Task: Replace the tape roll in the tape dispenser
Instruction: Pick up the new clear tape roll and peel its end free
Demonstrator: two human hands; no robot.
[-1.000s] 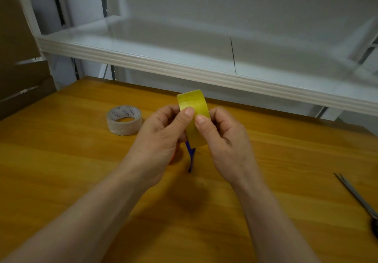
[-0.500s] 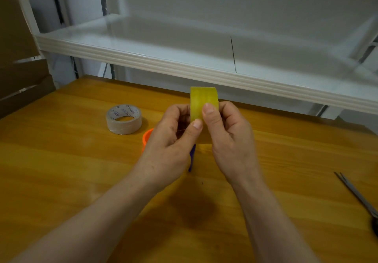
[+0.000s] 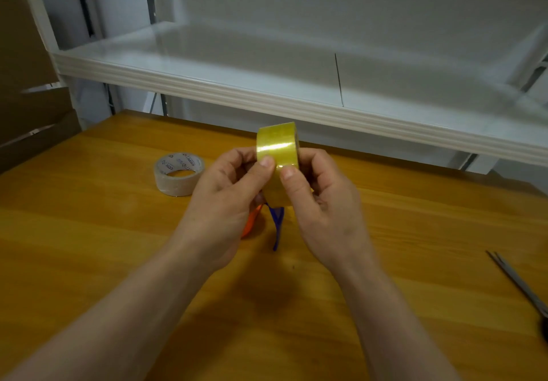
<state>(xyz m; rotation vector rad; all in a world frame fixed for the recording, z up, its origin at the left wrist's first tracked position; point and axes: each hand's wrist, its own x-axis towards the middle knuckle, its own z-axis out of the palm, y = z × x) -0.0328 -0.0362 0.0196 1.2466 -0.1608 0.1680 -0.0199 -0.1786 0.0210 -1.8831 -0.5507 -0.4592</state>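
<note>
A yellow tape roll [image 3: 277,146] stands on edge above the middle of the wooden table, held between both hands. My left hand [image 3: 225,196] grips its left side with the thumb pressed on the outer face. My right hand [image 3: 323,202] grips its right side, thumb also on the face. Below the hands, an orange part [image 3: 250,222] and a blue part [image 3: 277,223] of the tape dispenser show; most of it is hidden by my hands. A second, nearly used-up clear roll [image 3: 179,173] with a printed core lies flat on the table to the left.
Scissors [image 3: 522,285] lie at the table's right edge. A white shelf [image 3: 267,96] overhangs the far side of the wooden table [image 3: 89,247]. Brown cardboard [image 3: 26,90] stands at the left.
The yellow roll has been turned in my hands and both thumbs have shifted on its face. The orange dispenser part, seen left of my hand half a second ago, now shows below it.
</note>
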